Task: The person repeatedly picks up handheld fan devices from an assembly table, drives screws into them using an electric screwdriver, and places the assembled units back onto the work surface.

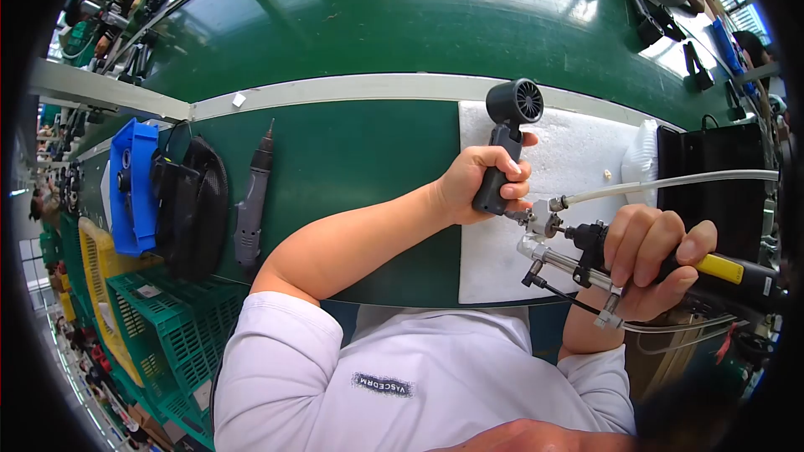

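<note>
My left hand (pixel 479 182) is closed around the handle of a small black handheld fan (pixel 502 151). The fan's round grille head points up, away from me. My right hand (pixel 649 259) grips a black power screwdriver (pixel 749 280) with a yellow label, lying sideways. At its front is a metal feeder nozzle (pixel 536 226) fitted with hoses. The nozzle's tip is at the lower end of the fan handle; whether a screw is there is too small to tell. A clear hose (pixel 670 187) runs from the nozzle to the right.
A white foam mat (pixel 494 276) lies under the fan on the green bench (pixel 352 151). To the left are a grey electric screwdriver (pixel 253 209), a black pouch (pixel 201 209), a blue bin (pixel 134 188) and green crates (pixel 180 326). A black box (pixel 712 159) stands at right.
</note>
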Demonstrator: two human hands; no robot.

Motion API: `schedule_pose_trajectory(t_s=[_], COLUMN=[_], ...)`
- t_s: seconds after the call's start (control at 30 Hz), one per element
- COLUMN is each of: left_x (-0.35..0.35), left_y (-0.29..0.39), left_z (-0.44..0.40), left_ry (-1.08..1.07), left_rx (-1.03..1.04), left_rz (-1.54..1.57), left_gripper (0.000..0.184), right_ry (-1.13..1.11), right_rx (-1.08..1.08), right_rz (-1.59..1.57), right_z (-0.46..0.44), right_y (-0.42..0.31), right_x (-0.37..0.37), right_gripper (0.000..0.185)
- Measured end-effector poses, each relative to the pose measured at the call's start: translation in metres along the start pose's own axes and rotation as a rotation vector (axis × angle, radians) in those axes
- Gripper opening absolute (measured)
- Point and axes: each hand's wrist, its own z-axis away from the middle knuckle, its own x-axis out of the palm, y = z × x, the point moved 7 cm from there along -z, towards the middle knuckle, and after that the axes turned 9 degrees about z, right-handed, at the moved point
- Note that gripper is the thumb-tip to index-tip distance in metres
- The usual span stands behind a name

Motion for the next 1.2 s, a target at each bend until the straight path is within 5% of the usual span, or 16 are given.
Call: schedule_pose_trajectory(t_s=[0.33, 0.5, 0.57, 0.7, 0.87, 0.97, 1.2], left_x=[0.010, 0.010, 0.021, 0.010, 0.014, 0.008, 0.051], left_y=[0.042, 0.090, 0.106, 0.152, 0.215, 0.239, 0.185], left_z=[0.006, 0.006, 0.014, 0.012, -0.016, -0.010, -0.003], left_ry=[-0.033, 0.028, 0.176, 0.551, 0.471, 0.736, 0.392], left_rx=[0.064, 0.146, 0.308, 0.568, 1.017, 1.498, 1.416], left_rz=[-0.105, -0.432, -0.635, -0.821, -0.903, -1.429, -1.556], left_gripper=[0.054, 0.036, 0.050, 0.072, 0.066, 0.068, 0.027], right_ry=[0.005, -0.023, -0.137, -0.133, 0.040, 0.084, 0.266], right_rx=[-0.117, 0.156, 0.119, 0.033, -0.048, -0.008, -0.083], right_rz=[-0.113, -0.078, -0.260, -0.024, 0.229, 0.272, 0.458], right_z=[-0.016, -0.003, -0.007, -0.011, -0.018, -0.022, -0.003], right_y=[-0.058, -0.021, -0.008, 0.026, 0.064, 0.076, 0.086], right_x=[-0.019, -0.015, -0.007, -0.010, -0.027, -0.033, -0.059], right_gripper=[0.028, 0.051, 0.047, 0.039, 0.029, 0.028, 0.044])
